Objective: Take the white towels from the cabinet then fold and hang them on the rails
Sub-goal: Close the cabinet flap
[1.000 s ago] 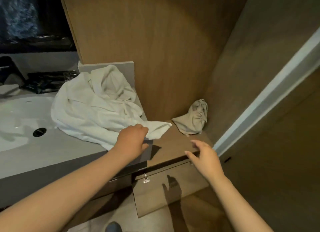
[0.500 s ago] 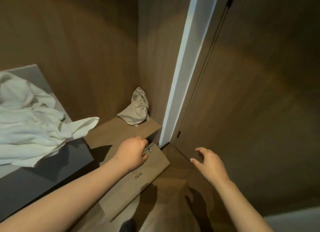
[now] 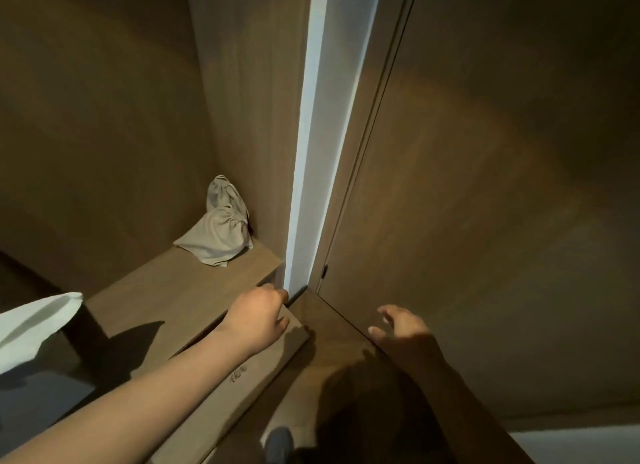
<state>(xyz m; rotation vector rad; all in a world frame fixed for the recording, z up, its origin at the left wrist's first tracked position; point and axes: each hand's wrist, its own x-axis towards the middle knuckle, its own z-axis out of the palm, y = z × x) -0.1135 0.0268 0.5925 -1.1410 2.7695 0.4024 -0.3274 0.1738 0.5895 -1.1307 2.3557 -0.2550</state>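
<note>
Cabinet door point(image 3: 249, 387) stands ajar, its top edge gripped by the curled fingers of the left hand point(image 3: 258, 320). White towel point(image 3: 34, 321) lies at far left over the grey tabletop point(image 3: 38, 404). Beige drawstring bag point(image 3: 221, 236) sits on the shelf point(image 3: 166, 290); right hand point(image 3: 403, 328) has its fingers spread, holding nothing.

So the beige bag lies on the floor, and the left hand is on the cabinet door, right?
Wrong place: the head view shows the beige bag on the wooden shelf. The left hand is on the cabinet door.
</note>
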